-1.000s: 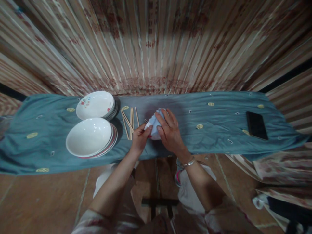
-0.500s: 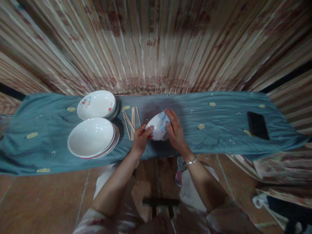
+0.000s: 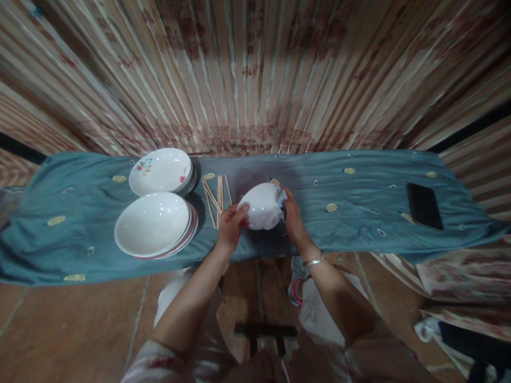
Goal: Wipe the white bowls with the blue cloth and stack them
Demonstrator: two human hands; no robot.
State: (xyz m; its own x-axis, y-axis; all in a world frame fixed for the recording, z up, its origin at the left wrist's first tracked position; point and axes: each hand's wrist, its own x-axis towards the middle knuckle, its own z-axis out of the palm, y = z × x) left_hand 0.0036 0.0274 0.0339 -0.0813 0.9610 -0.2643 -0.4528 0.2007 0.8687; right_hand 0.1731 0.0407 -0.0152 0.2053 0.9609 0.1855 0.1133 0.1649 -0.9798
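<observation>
A white bowl (image 3: 259, 206) is tilted on its side above the middle of the cloth-covered table. My left hand (image 3: 231, 223) grips its left rim, with the thumb on the outside near a red mark. My right hand (image 3: 294, 217) is at the bowl's right end, its fingers closed around a pale blue cloth (image 3: 281, 196) pressed against the bowl. Part of that cloth is hidden by the hand. Just left of the bowl lie several wooden chopsticks (image 3: 220, 194), some crossing.
A stack of white bowls (image 3: 151, 223) stands at the left front, with a stack of flower-patterned plates (image 3: 162, 169) behind it. A black phone (image 3: 425, 206) lies on the right of the teal tablecloth (image 3: 359, 213). Pleated curtains (image 3: 255, 96) hang behind the table.
The pale blue cloth has moved with my right hand from the bowl's side towards its right end. More of the white surface shows now. My left hand keeps its hold.
</observation>
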